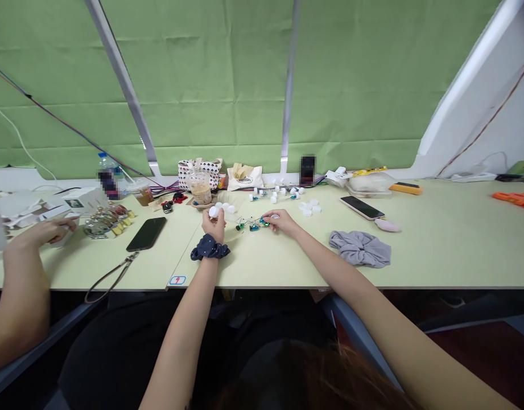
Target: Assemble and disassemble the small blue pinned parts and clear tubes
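My left hand [214, 226], with a dark dotted scrunchie [210, 248] on the wrist, is closed on a small white cap [213, 212]. Beside its fingers lies a clear tube-like piece [232, 217], and several more white caps sit just behind. My right hand [282, 222] pinches at the edge of a small pile of green and blue pin-like pieces [254, 225]. Something small and white shows at its fingertips, too small to name. Behind the hands lie several small clear vials [273, 197] with white caps, some with blue contents. Loose white caps [307, 211] are right of them.
A phone [362, 208] and a grey cloth headband [360, 249] lie to the right. Another phone [146, 234] with a strap is at left, near a co-worker's hand [46, 230] and some glass bottles [102, 223]. A plastic drink cup [201, 188] stands behind my left hand.
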`<state>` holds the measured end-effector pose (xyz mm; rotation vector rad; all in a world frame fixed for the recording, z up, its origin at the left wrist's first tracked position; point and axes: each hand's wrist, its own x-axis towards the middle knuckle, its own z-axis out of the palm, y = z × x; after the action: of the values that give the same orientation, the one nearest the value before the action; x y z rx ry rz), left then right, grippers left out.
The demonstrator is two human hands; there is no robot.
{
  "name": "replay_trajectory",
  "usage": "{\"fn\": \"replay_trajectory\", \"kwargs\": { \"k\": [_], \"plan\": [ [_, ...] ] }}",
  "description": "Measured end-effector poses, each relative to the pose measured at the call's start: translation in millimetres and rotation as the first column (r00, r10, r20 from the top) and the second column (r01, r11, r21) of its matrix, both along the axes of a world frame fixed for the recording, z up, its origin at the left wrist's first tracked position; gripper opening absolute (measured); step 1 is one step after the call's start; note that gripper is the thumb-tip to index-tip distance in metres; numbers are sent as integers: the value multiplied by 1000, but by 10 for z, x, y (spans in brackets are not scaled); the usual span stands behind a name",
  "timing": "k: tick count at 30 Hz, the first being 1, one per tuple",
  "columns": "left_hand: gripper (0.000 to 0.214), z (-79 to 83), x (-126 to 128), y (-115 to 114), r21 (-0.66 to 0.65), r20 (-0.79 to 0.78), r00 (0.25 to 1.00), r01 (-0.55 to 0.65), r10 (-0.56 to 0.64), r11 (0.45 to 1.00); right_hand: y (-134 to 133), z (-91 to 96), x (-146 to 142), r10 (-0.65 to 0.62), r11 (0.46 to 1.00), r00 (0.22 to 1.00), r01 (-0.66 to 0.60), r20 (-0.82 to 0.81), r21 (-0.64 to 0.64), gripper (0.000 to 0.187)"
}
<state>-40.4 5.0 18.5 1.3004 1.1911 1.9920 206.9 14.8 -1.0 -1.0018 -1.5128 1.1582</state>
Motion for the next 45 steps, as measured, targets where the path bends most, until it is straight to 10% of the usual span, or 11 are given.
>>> {"fn": "replay_trajectory", "kwargs": {
  "k": [7, 12, 19, 27, 32, 45],
  "plan": [
    [29, -8, -72, -46, 17, -374, 887, -285, 271, 958, 131, 0, 89, -377, 926, 926, 377, -9, 19, 32],
    [25, -76, -75, -2, -106, -690, 692, -385, 211, 917, 272, -112, 436, -754, 655, 619, 734, 219, 182, 28],
    [19, -200, -18, 29, -155, -837, 542, -371, 78, 916, 304, -167, 539, -821, 518, 278, 729, 499, 447, 31],
    [31, -281, -14, 37, -155, -883, 469, -330, 20, 931, 574, -83, 299, -667, 744, 294, 304, 685, 595, 62],
    [32, -254, -29, 25, -158, -887, 459, -408, 52, 899, 857, -23, 247, -523, 842, 254, 301, 814, 448, 70],
    [24, -267, -56, 42, -100, -861, 485, -453, 151, 886, 837, 70, 311, -423, 899, 181, 205, 888, 387, 46]
  ]
}}
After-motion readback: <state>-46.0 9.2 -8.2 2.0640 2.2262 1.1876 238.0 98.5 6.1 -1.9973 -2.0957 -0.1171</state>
